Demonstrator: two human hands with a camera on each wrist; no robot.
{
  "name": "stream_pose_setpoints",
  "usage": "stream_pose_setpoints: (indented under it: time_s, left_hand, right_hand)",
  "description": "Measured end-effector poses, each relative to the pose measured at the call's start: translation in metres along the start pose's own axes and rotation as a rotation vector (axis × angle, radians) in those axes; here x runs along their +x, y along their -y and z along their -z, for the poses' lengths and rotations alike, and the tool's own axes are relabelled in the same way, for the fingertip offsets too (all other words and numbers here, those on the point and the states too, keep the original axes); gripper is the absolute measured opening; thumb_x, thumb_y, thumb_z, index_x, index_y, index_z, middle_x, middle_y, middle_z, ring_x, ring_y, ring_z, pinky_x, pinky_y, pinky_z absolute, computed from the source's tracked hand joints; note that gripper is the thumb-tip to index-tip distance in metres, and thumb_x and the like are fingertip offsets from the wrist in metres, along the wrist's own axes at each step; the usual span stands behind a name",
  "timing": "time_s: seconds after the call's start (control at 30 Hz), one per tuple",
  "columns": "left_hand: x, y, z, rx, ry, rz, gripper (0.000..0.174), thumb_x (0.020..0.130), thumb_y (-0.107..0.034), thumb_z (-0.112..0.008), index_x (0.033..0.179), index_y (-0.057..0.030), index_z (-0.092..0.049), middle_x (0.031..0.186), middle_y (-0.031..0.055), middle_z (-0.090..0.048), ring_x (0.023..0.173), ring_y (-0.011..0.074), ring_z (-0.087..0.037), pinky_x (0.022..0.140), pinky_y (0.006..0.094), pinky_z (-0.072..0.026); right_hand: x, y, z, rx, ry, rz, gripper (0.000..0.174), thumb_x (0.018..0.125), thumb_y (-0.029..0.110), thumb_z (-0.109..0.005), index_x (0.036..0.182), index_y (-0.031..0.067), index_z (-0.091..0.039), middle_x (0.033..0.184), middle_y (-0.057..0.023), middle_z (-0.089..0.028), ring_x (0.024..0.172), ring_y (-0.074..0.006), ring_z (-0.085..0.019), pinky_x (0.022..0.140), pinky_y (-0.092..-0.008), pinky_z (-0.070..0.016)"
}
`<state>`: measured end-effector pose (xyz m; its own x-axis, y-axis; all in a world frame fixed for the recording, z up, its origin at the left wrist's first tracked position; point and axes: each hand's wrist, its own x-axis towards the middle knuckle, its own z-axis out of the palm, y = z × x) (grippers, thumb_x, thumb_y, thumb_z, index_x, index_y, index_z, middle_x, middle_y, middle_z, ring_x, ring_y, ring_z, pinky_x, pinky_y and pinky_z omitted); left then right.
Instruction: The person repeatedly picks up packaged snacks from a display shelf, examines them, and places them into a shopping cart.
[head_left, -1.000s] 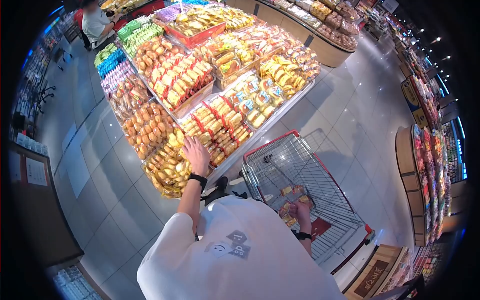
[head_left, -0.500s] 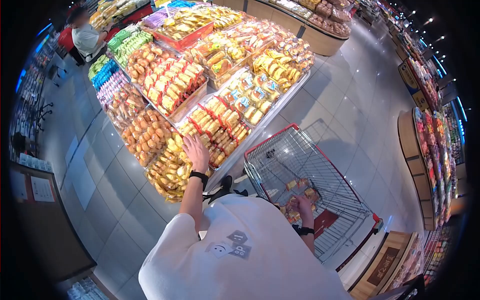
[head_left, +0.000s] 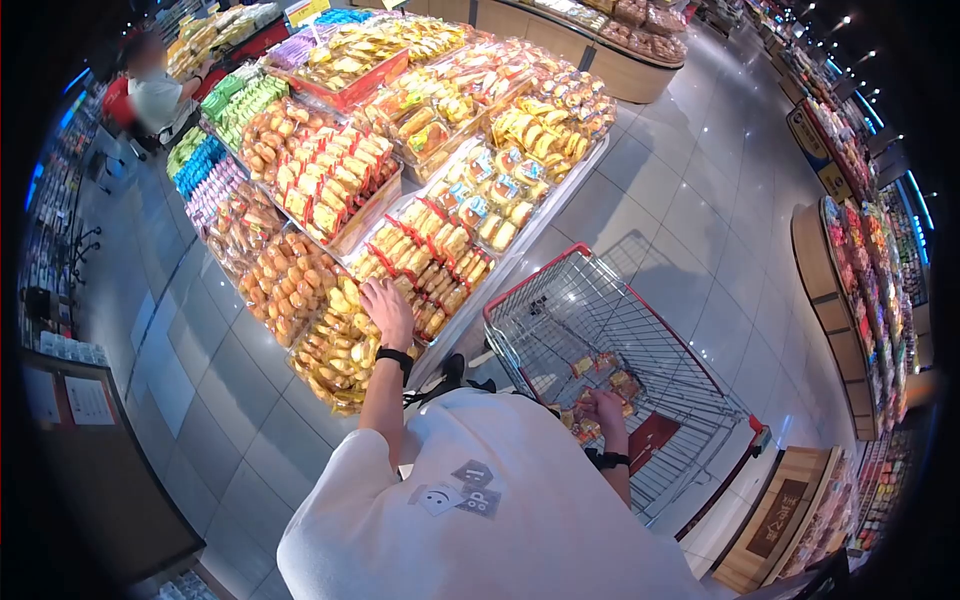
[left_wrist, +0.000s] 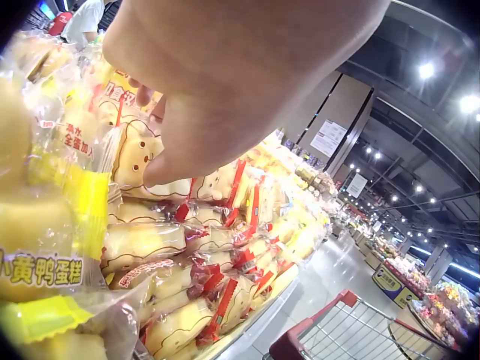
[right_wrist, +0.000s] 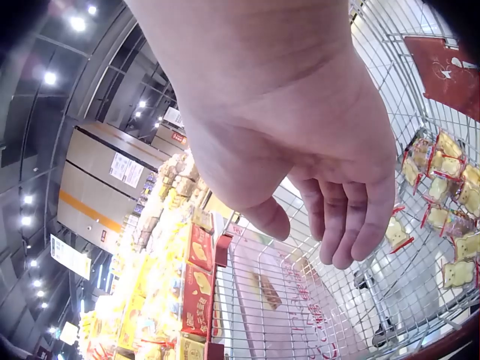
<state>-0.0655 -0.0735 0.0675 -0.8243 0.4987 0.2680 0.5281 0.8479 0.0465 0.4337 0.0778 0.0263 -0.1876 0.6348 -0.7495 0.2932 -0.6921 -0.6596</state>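
Observation:
My left hand reaches onto the front of the display of packed cakes. In the left wrist view, its thumb and curled fingers hold a clear-wrapped, bear-faced cake at its edge. Similar red-trimmed cakes lie in rows just below. A yellow pack with Chinese print is close on the left. Inside the shopping cart, my right hand hangs with loosely bent fingers and holds nothing. Several bear-faced cake packs lie on the cart's wire floor beside it.
The display table bears many other wrapped breads. Another person is at its far left. A dark board stands at near left. A curved snack shelf is at right, and a wooden stand is behind the cart.
The head view has turned slightly, so the display sits further left and lower. My left hand stays on the cakes. My right hand has lifted slightly from the packs in the cart.

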Motion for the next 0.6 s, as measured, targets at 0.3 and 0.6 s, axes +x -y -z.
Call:
stream_pose_setpoints:
  time_s: [0.3,0.6]
  left_hand:
    - [0.005,0.0,0.0,-0.12,-0.036,0.092,0.024,0.072,-0.004,-0.065,0.096,-0.0018,-0.065,0.106,0.0146,-0.055,0.108,0.0322,-0.049,0.089,0.048,-0.036]
    - [0.007,-0.001,0.05,-0.464,-0.088,0.037,0.024,0.079,-0.008,-0.07,0.101,-0.0027,-0.062,0.091,0.0158,-0.068,0.093,0.0316,-0.062,0.088,0.0531,-0.0392]
  right_hand:
    - [0.016,-0.005,0.007,0.032,0.0,0.005,0.028,0.094,0.024,-0.062,0.108,0.0008,-0.059,0.085,-0.0105,-0.067,0.067,-0.0202,-0.067,0.056,-0.034,-0.0561]
    - [0.019,-0.015,0.012,-0.013,-0.009,0.04,0.025,0.094,0.023,-0.063,0.101,-0.001,-0.062,0.084,-0.0118,-0.067,0.075,-0.022,-0.07,0.061,-0.034,-0.0585]
